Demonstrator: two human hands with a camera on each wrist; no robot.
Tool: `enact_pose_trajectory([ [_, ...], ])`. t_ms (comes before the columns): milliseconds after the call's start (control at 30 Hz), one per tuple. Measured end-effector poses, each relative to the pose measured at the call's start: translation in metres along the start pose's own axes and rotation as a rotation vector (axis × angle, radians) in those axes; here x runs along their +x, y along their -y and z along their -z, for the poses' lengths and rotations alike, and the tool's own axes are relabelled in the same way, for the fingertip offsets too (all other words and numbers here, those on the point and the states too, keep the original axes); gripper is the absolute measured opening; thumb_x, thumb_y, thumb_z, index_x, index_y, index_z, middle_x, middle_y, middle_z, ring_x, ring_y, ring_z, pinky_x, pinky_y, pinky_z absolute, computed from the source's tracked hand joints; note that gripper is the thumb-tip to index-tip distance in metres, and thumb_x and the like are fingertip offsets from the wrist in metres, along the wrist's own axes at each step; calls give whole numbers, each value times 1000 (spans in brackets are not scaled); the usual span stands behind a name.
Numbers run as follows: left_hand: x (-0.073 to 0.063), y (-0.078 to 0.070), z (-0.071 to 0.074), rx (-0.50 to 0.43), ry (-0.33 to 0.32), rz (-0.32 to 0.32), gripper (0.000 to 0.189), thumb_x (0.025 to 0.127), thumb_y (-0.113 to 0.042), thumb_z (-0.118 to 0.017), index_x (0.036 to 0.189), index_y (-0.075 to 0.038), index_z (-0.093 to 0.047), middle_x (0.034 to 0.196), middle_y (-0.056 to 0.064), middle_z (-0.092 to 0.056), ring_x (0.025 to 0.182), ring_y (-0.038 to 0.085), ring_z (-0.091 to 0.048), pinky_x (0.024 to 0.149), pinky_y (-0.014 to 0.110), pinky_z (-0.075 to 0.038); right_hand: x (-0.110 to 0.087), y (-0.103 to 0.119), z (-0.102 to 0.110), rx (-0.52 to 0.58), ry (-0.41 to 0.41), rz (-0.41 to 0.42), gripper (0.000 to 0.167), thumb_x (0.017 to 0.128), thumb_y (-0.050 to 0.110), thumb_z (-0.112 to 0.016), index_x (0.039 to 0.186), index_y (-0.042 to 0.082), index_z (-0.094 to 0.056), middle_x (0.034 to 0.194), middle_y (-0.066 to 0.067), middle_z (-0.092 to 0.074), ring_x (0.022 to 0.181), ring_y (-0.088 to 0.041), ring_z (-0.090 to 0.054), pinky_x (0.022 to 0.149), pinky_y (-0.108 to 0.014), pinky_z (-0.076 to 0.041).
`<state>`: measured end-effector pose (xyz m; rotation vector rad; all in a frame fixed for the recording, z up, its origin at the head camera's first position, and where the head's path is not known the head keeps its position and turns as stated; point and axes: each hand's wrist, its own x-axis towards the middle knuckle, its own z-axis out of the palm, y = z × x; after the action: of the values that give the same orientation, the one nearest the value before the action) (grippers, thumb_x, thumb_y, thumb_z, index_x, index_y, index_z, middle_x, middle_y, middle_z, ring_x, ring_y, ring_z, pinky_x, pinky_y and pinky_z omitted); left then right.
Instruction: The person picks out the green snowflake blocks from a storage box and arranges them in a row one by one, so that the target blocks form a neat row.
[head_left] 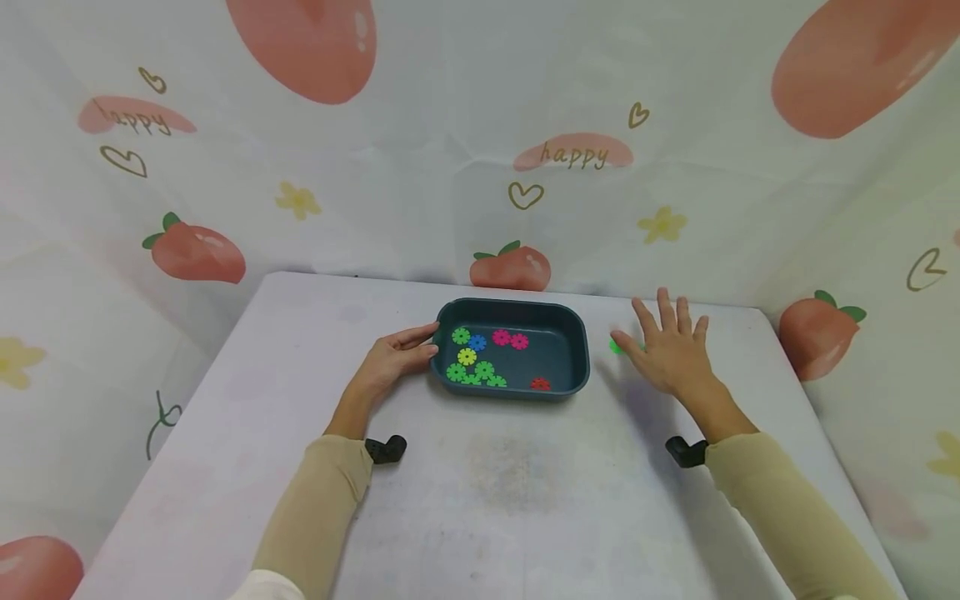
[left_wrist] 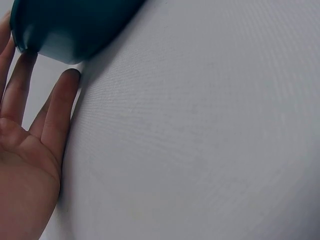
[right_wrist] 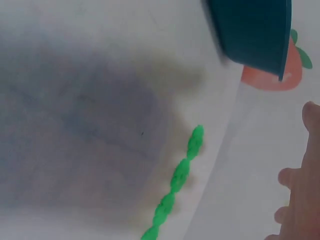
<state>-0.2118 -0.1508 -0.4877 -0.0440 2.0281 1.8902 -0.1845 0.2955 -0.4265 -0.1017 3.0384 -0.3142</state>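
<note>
A dark teal tray stands near the back of the table with several notched plastic discs in it. The green discs, a blue disc and a yellow disc lie at its left. Two pink discs sit mid-tray, and a red disc is near the front right. My left hand touches the tray's left end with fairly straight fingers. To the right of the tray, my right hand is raised, empty, its fingers spread. A green chain of linked pieces lies below it, mostly hidden in the head view.
The white table extends toward me in front of the tray. Behind it hangs a pale curtain printed with fruit, hearts and flowers. Black wrist mounts stick out from both sleeves.
</note>
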Motion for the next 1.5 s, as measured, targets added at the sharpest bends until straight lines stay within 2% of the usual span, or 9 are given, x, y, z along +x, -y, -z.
enact_pose_trajectory([
  [167,-2,2,-1,8,0,-8,56,92,-24,-78,144,-18,-60,152,2,-56,132,11,-61,96,15,-52,2,15,0,-5,6,32,88,100,74,-28,165,17,-15,171,-23,9,156,-52,9,117,-78,9],
  [500,-4,3,-1,10,3,-8,55,92,-22,-77,145,-19,-60,152,2,-56,133,15,-60,98,17,-52,3,40,-2,-53,22,93,84,100,72,-31,165,19,-18,172,-20,6,157,-50,4,119,-76,8],
  [767,-5,0,-1,14,3,-19,57,91,-26,-79,144,-19,-60,152,2,-56,134,14,-59,97,16,-52,6,56,-1,-91,30,150,80,103,68,-33,166,22,-14,173,-18,5,158,-47,4,121,-74,6],
  [1000,-3,0,-1,30,3,-19,55,93,-25,-77,145,-20,-59,153,2,-55,134,14,-60,104,23,-52,9,73,-4,-100,8,215,79,103,65,-40,165,22,-17,173,-19,0,159,-45,1,122,-73,1],
  [1233,0,0,-1,2,4,-25,57,91,-24,-79,144,-18,-60,151,3,-57,118,3,-67,93,16,-54,7,88,-7,-70,3,281,81,101,64,-44,165,23,-15,174,-14,0,160,-42,1,124,-70,0],
  [1500,0,1,-1,-9,2,-10,56,91,-23,-79,144,-18,-60,151,4,-57,113,0,-68,91,15,-54,3,106,-12,-28,-16,398,80,101,61,-49,165,22,-20,174,-11,-4,160,-40,-6,126,-67,-10],
])
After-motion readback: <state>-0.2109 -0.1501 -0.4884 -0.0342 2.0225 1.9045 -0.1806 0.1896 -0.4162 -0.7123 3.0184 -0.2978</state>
